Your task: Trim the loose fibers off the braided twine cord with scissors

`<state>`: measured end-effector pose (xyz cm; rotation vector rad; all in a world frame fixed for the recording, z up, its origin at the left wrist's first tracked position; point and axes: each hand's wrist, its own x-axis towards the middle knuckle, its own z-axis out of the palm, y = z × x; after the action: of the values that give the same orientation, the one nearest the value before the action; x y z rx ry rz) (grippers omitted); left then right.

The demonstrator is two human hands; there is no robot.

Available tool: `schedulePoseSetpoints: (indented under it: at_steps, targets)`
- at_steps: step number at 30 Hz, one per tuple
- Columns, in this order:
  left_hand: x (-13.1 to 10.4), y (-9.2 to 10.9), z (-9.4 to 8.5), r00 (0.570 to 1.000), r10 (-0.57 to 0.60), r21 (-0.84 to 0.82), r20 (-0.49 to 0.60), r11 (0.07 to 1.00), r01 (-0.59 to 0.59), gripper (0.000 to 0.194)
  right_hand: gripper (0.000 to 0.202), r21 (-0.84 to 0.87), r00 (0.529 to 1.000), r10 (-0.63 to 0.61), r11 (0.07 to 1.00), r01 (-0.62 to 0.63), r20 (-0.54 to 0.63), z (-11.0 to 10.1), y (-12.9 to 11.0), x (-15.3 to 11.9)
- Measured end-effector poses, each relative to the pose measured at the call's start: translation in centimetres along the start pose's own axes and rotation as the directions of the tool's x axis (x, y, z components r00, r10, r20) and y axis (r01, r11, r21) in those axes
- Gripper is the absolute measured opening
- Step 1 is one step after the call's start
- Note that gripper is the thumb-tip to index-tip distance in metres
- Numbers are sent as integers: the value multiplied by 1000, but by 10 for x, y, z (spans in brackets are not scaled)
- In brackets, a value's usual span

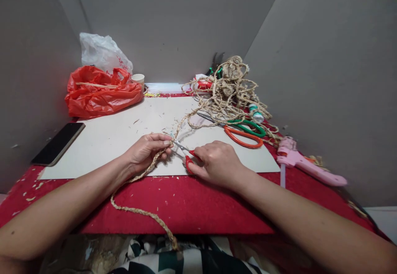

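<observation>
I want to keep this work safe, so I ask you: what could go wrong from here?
The fingertips of the left hand are very close to the blades of the red-handled scissors, so a slip might nick them.
The braided rope hangs over the front edge of the red table and could catch there.
Strands of the tangled pile lie at the larger scissors; a tug might shift them.
</observation>
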<state>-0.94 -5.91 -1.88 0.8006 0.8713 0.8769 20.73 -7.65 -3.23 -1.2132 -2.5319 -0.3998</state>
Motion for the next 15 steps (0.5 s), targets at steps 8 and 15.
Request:
schedulePoseSetpoints:
  at_steps: [8, 15]
  targets:
    - [0, -2, 1, 1000, 21, 21, -13, 1000, -20, 8, 32, -12, 998, -43, 999, 42, -45, -1, 0, -1]
    - [0, -1, 2, 1000, 22, 18, -12, 1000, -22, 7, 32, -7, 996, -87, 996, 87, -10, 1, 3, -3]
